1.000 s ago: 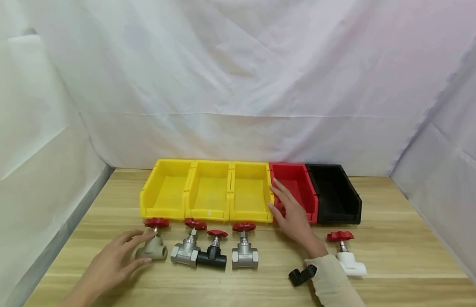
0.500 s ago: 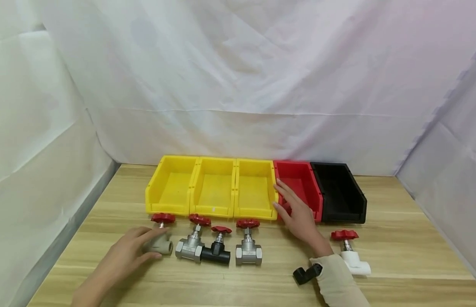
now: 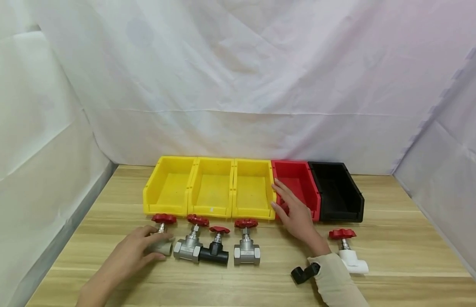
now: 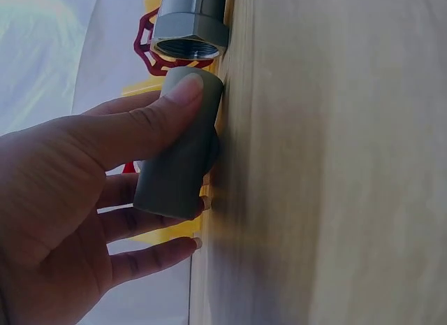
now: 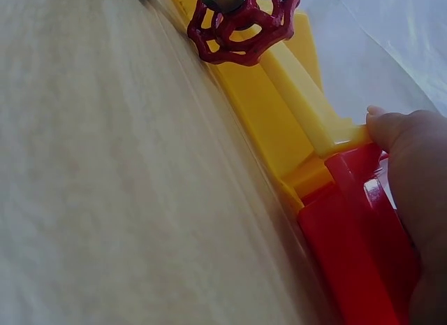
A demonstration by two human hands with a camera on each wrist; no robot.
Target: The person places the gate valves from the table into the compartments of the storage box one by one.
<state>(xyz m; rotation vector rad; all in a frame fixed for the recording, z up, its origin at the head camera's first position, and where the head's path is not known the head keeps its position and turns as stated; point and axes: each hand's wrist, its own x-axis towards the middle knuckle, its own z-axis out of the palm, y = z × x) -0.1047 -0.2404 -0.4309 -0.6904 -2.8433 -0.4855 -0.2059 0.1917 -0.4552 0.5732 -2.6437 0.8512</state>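
My left hand (image 3: 134,253) holds a grey plastic valve (image 3: 166,248) with a red handwheel (image 3: 163,218), at the left end of the row. In the left wrist view the thumb (image 4: 185,91) lies along the grey pipe body (image 4: 174,164), and the other fingers reach behind it. My right hand (image 3: 297,218) rests over the front of the red bin (image 3: 316,200), fingers extended along its shared edge with the right-hand yellow bin (image 3: 253,213). In the right wrist view its thumb (image 5: 408,133) touches the yellow rim corner.
Two steel valves (image 3: 188,249) (image 3: 247,252) and a black valve (image 3: 214,254) stand before the yellow bins. A black elbow fitting (image 3: 305,273) lies near the right sleeve, and a white valve (image 3: 352,261) lies farther right. A black bin (image 3: 361,209) ends the bin row.
My left hand has moved right and closed in around the grey valve, covering more of it. The right hand stays at the bins. The head view has shifted slightly.
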